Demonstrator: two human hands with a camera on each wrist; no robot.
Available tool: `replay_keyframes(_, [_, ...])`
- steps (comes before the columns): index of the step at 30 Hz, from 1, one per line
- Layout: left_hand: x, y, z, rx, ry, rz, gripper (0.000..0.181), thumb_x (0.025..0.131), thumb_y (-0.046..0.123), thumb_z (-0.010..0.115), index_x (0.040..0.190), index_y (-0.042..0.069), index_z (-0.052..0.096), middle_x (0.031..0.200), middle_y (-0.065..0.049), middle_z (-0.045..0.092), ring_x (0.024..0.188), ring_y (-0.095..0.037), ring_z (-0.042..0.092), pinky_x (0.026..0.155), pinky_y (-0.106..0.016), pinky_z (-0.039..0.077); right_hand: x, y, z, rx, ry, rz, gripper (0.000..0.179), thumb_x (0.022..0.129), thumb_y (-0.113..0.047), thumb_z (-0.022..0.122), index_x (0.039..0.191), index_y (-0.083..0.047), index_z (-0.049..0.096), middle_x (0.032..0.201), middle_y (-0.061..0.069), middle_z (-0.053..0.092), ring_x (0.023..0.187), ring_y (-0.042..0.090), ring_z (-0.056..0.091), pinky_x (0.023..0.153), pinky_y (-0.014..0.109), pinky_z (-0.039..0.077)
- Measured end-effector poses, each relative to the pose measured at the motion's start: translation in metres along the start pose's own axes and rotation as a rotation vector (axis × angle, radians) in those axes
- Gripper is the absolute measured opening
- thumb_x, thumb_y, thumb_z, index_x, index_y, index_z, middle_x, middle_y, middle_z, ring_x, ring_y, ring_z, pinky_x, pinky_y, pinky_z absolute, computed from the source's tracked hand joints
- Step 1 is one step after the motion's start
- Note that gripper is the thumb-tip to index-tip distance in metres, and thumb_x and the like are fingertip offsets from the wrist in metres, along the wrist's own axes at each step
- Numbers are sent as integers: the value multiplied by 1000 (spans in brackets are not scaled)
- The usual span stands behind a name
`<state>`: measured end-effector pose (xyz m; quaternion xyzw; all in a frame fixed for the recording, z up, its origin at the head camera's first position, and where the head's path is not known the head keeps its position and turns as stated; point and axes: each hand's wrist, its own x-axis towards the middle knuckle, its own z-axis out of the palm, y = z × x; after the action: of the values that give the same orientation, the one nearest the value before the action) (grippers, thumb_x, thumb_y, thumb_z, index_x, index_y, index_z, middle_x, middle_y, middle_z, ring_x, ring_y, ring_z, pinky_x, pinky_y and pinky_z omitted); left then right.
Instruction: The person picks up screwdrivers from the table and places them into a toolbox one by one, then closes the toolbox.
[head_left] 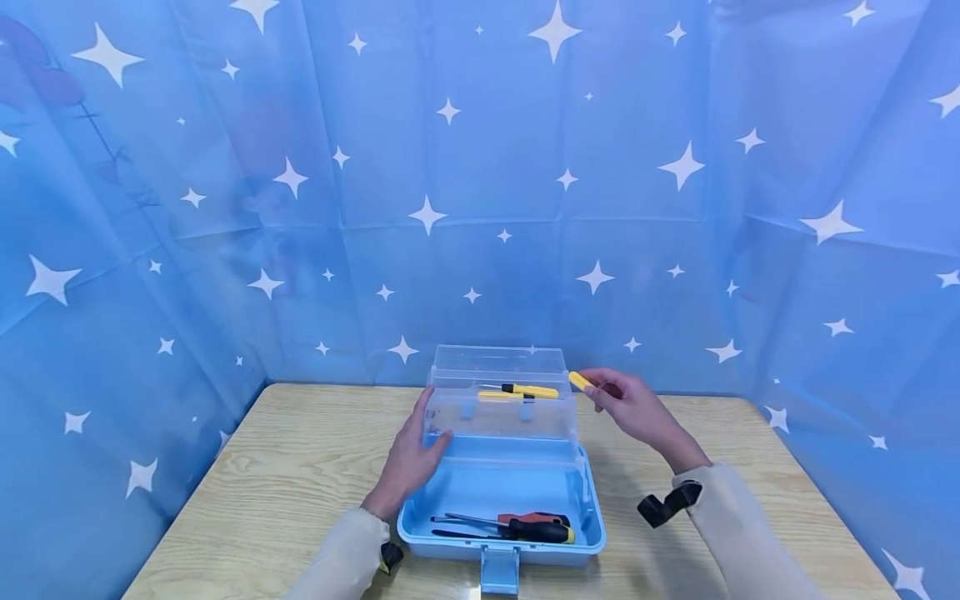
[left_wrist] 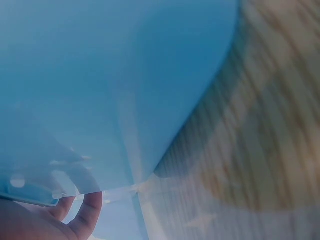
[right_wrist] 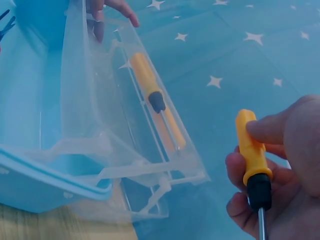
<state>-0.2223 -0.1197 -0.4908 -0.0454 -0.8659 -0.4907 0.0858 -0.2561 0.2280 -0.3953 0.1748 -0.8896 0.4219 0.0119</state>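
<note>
A yellow-handled screwdriver with a black collar is pinched between the thumb and fingers of my right hand, just right of the clear plastic tray. This tray stands raised at the back of an open blue toolbox. Two more yellow-handled screwdrivers lie inside the tray. My left hand holds the tray's left end, thumb at the front and fingers behind; its fingers curl at the edge in the left wrist view. Down in the box lies a black-handled screwdriver beside a red-handled tool.
The toolbox rests on a wood-grain table, with its blue front latch hanging down toward me. A blue curtain with white stars surrounds the table at the back and sides. A black strap is on my right wrist.
</note>
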Motion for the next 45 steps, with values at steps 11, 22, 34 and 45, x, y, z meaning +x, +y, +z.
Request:
replay_keyframes(11, [0, 1, 0, 8, 3, -4, 77, 98, 28, 61, 158, 38, 15, 161, -2, 31, 145, -34, 35, 109, -65, 34, 15, -10, 4, -5, -40, -40, 33, 102, -23, 56, 132, -11, 62, 98, 13, 64, 79, 22, 57, 59, 31, 50])
replay_keyframes(22, [-1, 2, -1, 10, 0, -5, 76, 98, 28, 62, 158, 37, 16, 161, -2, 31, 144, -34, 36, 109, -65, 35, 32, -24, 14, -4, -101, -71, 32, 102, -21, 56, 132, -13, 63, 96, 17, 63, 74, 26, 53, 57, 29, 45])
replay_keyframes(34, [0, 1, -1, 22, 4, -7, 76, 98, 29, 61, 158, 39, 15, 160, -2, 33, 141, -34, 41, 108, -64, 37, 49, -37, 26, -3, -145, -132, 33, 103, -22, 54, 134, -13, 62, 104, 14, 65, 80, 36, 56, 60, 33, 48])
replay_keyframes(45, [1, 0, -1, 15, 7, 4, 76, 98, 27, 61, 158, 38, 16, 161, -1, 31, 143, -33, 37, 108, -64, 36, 64, -47, 44, -28, -174, -172, 29, 102, -19, 56, 129, -14, 66, 118, 6, 66, 87, 26, 60, 68, 32, 54])
